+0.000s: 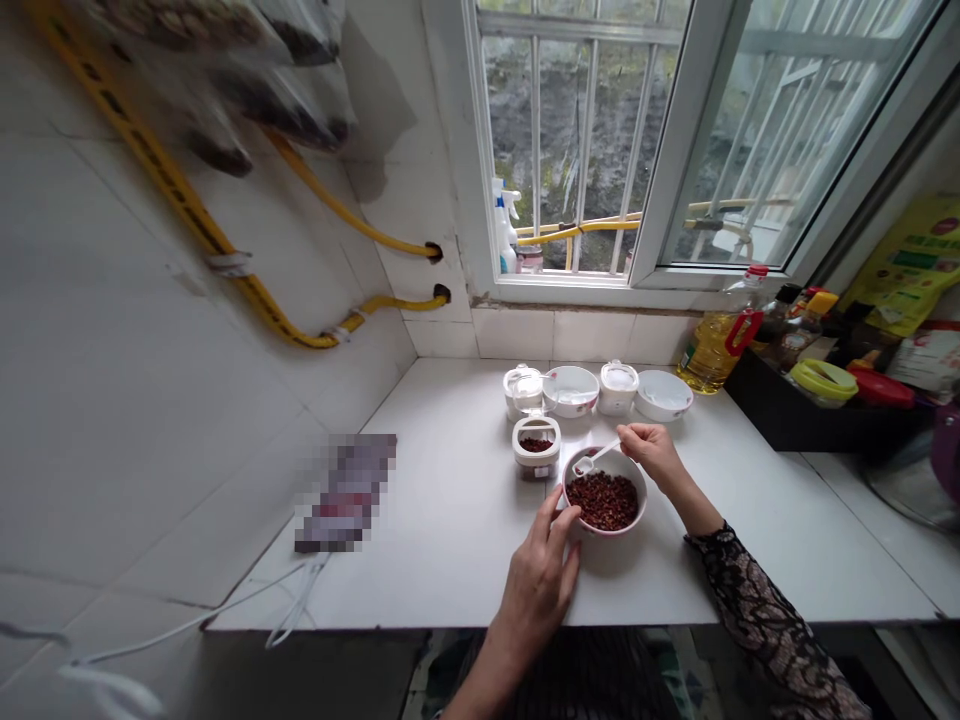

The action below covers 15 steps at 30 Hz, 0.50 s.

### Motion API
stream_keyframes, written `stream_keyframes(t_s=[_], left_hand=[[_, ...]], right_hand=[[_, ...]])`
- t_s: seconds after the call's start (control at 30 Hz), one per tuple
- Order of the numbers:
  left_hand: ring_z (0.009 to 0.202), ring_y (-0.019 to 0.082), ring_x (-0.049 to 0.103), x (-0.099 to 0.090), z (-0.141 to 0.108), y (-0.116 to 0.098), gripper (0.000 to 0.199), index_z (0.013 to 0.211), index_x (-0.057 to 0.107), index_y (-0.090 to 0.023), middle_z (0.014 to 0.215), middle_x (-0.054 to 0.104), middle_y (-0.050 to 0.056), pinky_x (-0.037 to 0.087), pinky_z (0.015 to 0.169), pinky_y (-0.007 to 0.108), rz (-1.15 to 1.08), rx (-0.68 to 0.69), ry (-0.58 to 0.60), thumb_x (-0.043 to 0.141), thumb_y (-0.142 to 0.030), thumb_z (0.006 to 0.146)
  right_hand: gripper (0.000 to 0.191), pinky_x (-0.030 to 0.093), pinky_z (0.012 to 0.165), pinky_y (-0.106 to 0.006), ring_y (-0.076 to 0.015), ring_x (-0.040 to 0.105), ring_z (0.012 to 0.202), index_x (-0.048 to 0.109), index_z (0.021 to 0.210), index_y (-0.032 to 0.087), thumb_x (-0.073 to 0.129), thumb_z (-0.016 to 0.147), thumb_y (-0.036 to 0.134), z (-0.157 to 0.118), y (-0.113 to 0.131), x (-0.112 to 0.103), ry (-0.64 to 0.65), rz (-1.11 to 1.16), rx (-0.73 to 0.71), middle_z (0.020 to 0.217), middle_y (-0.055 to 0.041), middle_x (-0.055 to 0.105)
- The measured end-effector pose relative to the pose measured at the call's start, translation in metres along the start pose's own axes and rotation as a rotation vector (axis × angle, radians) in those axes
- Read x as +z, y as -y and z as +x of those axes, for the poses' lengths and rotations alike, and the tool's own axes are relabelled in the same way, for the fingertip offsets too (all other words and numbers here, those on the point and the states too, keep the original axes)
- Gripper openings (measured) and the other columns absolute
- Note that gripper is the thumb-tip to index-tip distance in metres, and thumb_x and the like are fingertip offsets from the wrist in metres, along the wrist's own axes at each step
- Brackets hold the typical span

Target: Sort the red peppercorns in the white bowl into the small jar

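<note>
A white bowl with a pink rim (604, 532) sits at the front of the white counter, filled with dark red peppercorns (602, 500). My left hand (536, 590) grips the bowl's near left edge. My right hand (651, 452) is shut on a small white spoon (594, 458), whose tip rests at the bowl's far rim. Just behind and left of the bowl stands a small white container (536, 462) with a little peppercorn inside and its lid raised.
Along the back stand white lidded jars (618, 388) and white bowls (570, 390). A cooking oil bottle (716, 350) and a black tray of bottles (810, 420) sit at the right. A blurred packet (346, 492) lies left. Yellow gas hoses (352, 225) run along the tiled wall.
</note>
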State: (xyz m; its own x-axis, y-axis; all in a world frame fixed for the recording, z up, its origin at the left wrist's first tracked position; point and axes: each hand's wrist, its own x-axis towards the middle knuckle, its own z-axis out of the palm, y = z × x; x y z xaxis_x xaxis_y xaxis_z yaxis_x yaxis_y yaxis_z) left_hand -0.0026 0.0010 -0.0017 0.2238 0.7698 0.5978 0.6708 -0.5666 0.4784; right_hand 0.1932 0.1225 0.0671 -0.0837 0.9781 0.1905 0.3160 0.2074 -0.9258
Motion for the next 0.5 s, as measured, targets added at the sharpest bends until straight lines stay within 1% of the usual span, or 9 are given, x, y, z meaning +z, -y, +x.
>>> stream_keyframes(t_s=[0.07, 0.13, 0.2, 0.27, 0.33, 0.4, 0.43, 0.5], left_hand=[[0.129, 0.025, 0.054, 0.000, 0.000, 0.000, 0.043, 0.129, 0.044, -0.021, 0.144, 0.046, 0.016, 0.054, 0.098, 0.037, 0.004, 0.007, -0.005, 0.045, -0.006, 0.088], [0.128, 0.025, 0.054, 0.001, 0.000, 0.001, 0.043, 0.130, 0.044, -0.020, 0.144, 0.046, 0.016, 0.054, 0.097, 0.036, 0.008, 0.013, -0.004, 0.045, -0.006, 0.089], [0.128, 0.025, 0.054, 0.001, 0.000, 0.001, 0.043, 0.130, 0.044, -0.020, 0.144, 0.046, 0.017, 0.054, 0.097, 0.037, 0.007, 0.018, -0.005, 0.045, -0.007, 0.090], [0.129, 0.025, 0.054, 0.001, 0.000, 0.001, 0.042, 0.130, 0.044, -0.020, 0.144, 0.046, 0.017, 0.054, 0.098, 0.037, -0.001, 0.020, -0.006, 0.045, -0.007, 0.090], [0.130, 0.025, 0.053, 0.001, 0.000, 0.001, 0.042, 0.130, 0.043, -0.020, 0.144, 0.045, 0.017, 0.053, 0.099, 0.037, -0.010, 0.020, -0.005, 0.045, -0.007, 0.090], [0.130, 0.025, 0.052, 0.001, 0.001, 0.000, 0.042, 0.130, 0.044, -0.019, 0.145, 0.045, 0.017, 0.053, 0.099, 0.037, -0.013, 0.017, -0.005, 0.044, -0.006, 0.090], [0.130, 0.025, 0.052, 0.000, 0.001, 0.000, 0.043, 0.130, 0.044, -0.019, 0.145, 0.045, 0.017, 0.053, 0.099, 0.037, -0.013, 0.015, -0.004, 0.044, -0.006, 0.089], [0.130, 0.025, 0.053, 0.000, 0.001, 0.000, 0.043, 0.130, 0.043, -0.020, 0.145, 0.045, 0.017, 0.053, 0.099, 0.037, -0.006, 0.012, -0.001, 0.045, -0.006, 0.089]], right_hand=[[0.052, 0.022, 0.043, -0.024, -0.0082, 0.028, 0.044, 0.043, 0.047, 0.020, 0.054, 0.077, 0.061, 0.003, 0.008, 0.002, -0.041, -0.016, -0.050, 0.043, 0.0042, 0.035], [0.050, 0.025, 0.045, -0.025, -0.0094, 0.030, 0.045, 0.045, 0.050, 0.020, 0.050, 0.083, 0.057, 0.006, 0.021, 0.007, -0.105, -0.078, -0.154, 0.045, 0.0040, 0.035], [0.047, 0.028, 0.050, -0.026, -0.0106, 0.034, 0.048, 0.043, 0.052, 0.021, 0.046, 0.089, 0.049, 0.009, 0.036, 0.016, -0.194, -0.203, -0.292, 0.048, 0.0033, 0.037], [0.045, 0.034, 0.060, -0.028, -0.0110, 0.035, 0.049, 0.039, 0.052, 0.021, 0.043, 0.093, 0.040, 0.011, 0.050, 0.027, -0.266, -0.393, -0.476, 0.048, 0.0033, 0.039], [0.042, 0.037, 0.072, -0.031, -0.0115, 0.037, 0.051, 0.040, 0.054, 0.020, 0.042, 0.095, 0.032, 0.011, 0.060, 0.039, -0.247, -0.579, -0.680, 0.050, 0.0025, 0.045], [0.039, 0.036, 0.079, -0.032, -0.0122, 0.041, 0.053, 0.043, 0.057, 0.020, 0.042, 0.095, 0.027, 0.010, 0.064, 0.047, -0.190, -0.706, -0.831, 0.052, 0.0014, 0.051], [0.038, 0.036, 0.081, -0.032, -0.0123, 0.042, 0.053, 0.044, 0.058, 0.020, 0.042, 0.095, 0.026, 0.010, 0.065, 0.048, -0.171, -0.736, -0.867, 0.053, 0.0012, 0.052], [0.039, 0.037, 0.080, -0.031, -0.0119, 0.042, 0.052, 0.044, 0.057, 0.020, 0.043, 0.096, 0.026, 0.009, 0.063, 0.043, -0.188, -0.727, -0.858, 0.052, 0.0020, 0.051]])
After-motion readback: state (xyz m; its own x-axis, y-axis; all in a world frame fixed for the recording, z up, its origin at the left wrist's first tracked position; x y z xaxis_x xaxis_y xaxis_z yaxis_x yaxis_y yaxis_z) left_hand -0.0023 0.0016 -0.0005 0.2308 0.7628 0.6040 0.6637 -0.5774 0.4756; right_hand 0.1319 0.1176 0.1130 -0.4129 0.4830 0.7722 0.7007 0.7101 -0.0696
